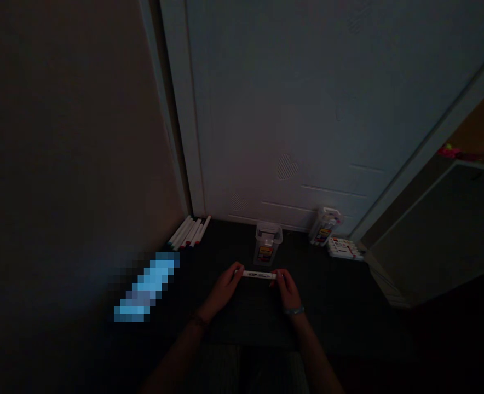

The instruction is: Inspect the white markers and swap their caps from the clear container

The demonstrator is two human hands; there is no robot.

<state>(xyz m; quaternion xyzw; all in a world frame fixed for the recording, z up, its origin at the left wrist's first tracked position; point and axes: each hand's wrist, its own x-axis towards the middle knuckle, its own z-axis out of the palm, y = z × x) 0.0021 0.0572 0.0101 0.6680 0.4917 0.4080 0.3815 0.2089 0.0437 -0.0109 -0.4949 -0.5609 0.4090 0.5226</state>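
The scene is very dark. A white marker pen (pixel 259 274) lies level between my two hands, low over a dark floor surface (pixel 340 295). My left hand (pixel 224 289) pinches its left end and my right hand (pixel 288 289), with a light band at the wrist, pinches its right end. Just behind the marker stands a clear plastic container (pixel 267 244) with a coloured label, open at the top.
Several white markers (pixel 190 232) lie side by side at the back left by the wall. A second clear container (pixel 324 225) leans against the white door (pixel 307 109), with a flat marker pack (pixel 344 248) beside it. A pale blue blurred patch (pixel 147 287) sits at left.
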